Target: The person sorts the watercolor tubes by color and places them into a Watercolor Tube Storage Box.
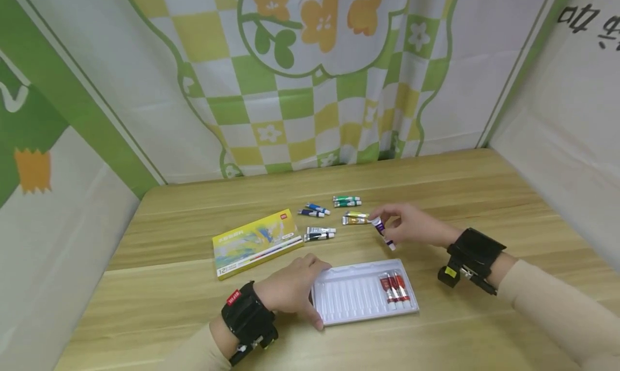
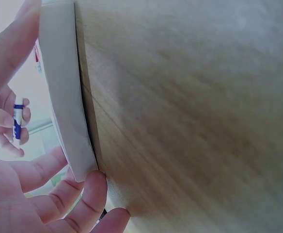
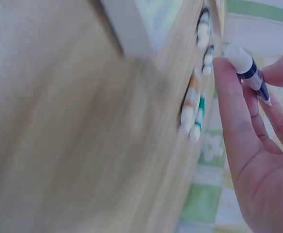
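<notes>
My right hand (image 1: 411,225) pinches a small purple paint tube (image 1: 379,226) with a white cap, held above the table with the cap tilted down. The right wrist view shows the same purple tube (image 3: 250,73) between thumb and fingers. My left hand (image 1: 292,285) grips the left end of a white plastic tray (image 1: 344,301); in the left wrist view, the tray's side wall (image 2: 64,92) lies between thumb and fingers. Three red-toned paint tubes (image 1: 395,289) lie side by side in the slots at the tray's right end, and the slots to their left are bare.
A yellow paint box (image 1: 256,244) lies left of the tray. Behind the tray are blue tubes (image 1: 312,213), green tubes (image 1: 347,204), yellow and ochre tubes (image 1: 355,220), and a silver-and-black pair of tubes (image 1: 319,235). A checked curtain (image 1: 300,107) hangs at the table's back edge.
</notes>
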Motion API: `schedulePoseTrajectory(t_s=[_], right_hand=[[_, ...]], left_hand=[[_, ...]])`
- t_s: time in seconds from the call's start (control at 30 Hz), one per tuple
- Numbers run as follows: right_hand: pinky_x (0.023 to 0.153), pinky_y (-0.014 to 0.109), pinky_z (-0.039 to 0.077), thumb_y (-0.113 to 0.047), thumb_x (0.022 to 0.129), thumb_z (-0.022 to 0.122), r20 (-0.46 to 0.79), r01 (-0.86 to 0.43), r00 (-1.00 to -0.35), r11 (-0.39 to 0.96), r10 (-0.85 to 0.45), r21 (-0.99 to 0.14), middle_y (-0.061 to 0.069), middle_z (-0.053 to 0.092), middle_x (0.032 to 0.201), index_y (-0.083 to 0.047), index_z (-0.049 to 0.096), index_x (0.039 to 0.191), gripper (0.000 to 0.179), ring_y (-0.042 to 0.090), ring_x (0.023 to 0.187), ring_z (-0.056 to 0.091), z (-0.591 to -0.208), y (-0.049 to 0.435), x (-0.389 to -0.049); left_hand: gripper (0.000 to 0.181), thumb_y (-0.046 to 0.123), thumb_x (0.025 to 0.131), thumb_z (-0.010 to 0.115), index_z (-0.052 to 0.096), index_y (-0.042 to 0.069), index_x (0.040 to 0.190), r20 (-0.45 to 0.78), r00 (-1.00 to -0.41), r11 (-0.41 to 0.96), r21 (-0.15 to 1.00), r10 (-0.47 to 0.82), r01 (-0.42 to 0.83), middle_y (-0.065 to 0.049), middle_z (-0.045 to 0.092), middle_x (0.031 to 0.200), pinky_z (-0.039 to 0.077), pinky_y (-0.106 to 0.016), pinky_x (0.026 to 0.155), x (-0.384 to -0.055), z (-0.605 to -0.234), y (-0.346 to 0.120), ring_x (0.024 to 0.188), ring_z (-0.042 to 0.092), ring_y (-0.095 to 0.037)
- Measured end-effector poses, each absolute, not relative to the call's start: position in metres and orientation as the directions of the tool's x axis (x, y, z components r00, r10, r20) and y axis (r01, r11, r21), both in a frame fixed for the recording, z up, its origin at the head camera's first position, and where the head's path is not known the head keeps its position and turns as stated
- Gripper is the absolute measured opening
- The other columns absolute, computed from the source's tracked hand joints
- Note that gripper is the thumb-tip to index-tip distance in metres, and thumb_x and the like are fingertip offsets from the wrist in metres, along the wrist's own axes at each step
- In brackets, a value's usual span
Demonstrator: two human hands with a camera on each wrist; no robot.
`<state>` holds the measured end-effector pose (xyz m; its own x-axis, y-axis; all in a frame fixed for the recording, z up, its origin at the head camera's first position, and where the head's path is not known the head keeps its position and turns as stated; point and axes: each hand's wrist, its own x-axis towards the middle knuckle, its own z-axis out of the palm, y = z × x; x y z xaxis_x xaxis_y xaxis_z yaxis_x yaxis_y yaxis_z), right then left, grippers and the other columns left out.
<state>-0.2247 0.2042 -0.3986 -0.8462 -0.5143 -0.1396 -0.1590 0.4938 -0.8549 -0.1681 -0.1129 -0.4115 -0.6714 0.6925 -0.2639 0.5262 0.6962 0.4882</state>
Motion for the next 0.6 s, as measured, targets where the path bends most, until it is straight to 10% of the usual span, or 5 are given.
schedulePoseTrajectory(t_s=[0.6], right_hand=[[0.079, 0.037, 0.059, -0.007, 0.098, 0.062, -0.300, 0.104, -0.825, 0.395, -0.478, -0.913, 0.014, 0.060, 0.110, 0.006, 0.063, 0.126, 0.031, 0.025, 0.092, 0.060, -0.404, 0.187, -0.188]], left_hand=[[0.105, 0.039, 0.060, 0.100, 0.050, 0.000, 0.144, -0.249, -0.659, 0.675, 0.506, 0.710, 0.536, -0.013, 0.053, 0.131, 0.048, -0.042, 0.102, -0.170, -0.413, -0.114, 0.116, 0.051, -0.026]])
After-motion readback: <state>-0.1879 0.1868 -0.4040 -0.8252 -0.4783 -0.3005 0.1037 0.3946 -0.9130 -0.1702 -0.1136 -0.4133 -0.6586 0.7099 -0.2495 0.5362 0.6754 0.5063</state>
